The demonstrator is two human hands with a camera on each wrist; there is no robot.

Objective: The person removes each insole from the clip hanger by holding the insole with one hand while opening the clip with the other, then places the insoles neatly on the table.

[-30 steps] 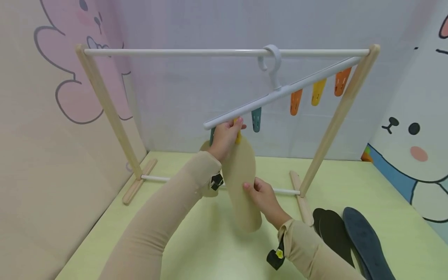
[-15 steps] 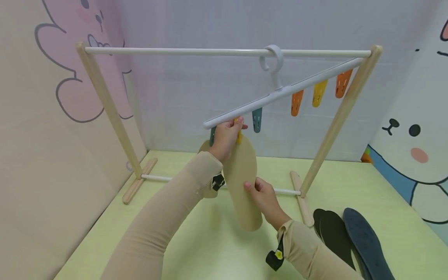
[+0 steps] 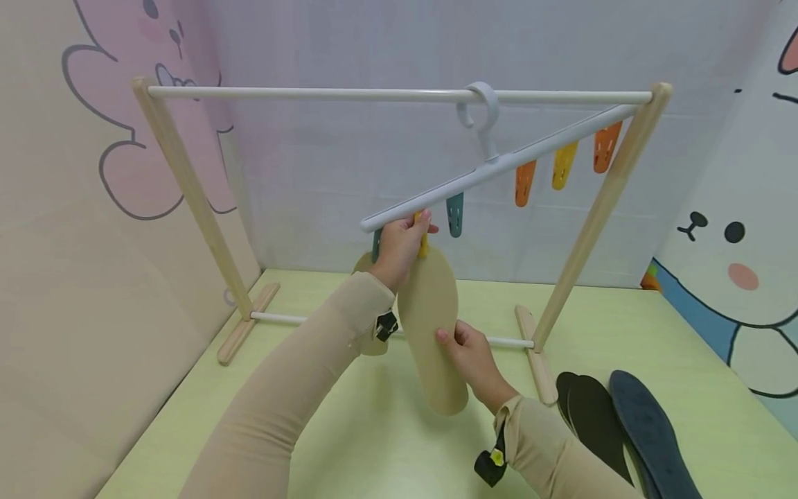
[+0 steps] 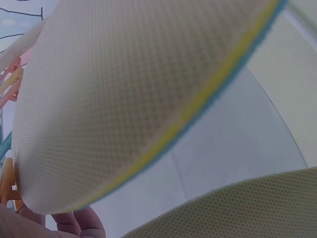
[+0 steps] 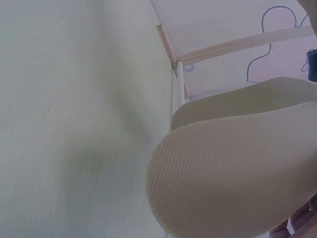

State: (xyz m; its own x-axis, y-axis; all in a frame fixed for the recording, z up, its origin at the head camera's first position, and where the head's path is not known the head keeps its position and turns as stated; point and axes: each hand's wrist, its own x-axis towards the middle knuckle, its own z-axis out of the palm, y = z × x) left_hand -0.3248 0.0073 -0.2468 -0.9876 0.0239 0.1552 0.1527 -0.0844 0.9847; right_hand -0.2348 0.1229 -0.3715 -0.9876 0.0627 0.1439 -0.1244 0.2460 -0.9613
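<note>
A beige insole (image 3: 430, 319) hangs near the low left end of a tilted white clip hanger (image 3: 461, 182). My left hand (image 3: 399, 253) pinches the yellow clip (image 3: 424, 247) at the insole's top; the left wrist view shows the same clip (image 4: 7, 181) beside the insole's rounded end. Lower down, my right hand (image 3: 474, 357) holds the insole's right edge between thumb and fingers. Behind my left arm hangs a second beige insole (image 3: 375, 346), mostly hidden, under a teal clip (image 3: 377, 244). In the right wrist view the front insole (image 5: 223, 178) overlaps the rear insole (image 5: 237, 101).
The hanger's hook (image 3: 488, 114) sits on the white top rail (image 3: 312, 93) of a wooden-legged rack. Another teal clip (image 3: 455, 215), orange clips and a yellow clip (image 3: 564, 166) hang along it. Dark insoles (image 3: 595, 416) and a blue insole (image 3: 648, 423) lie at the table's right.
</note>
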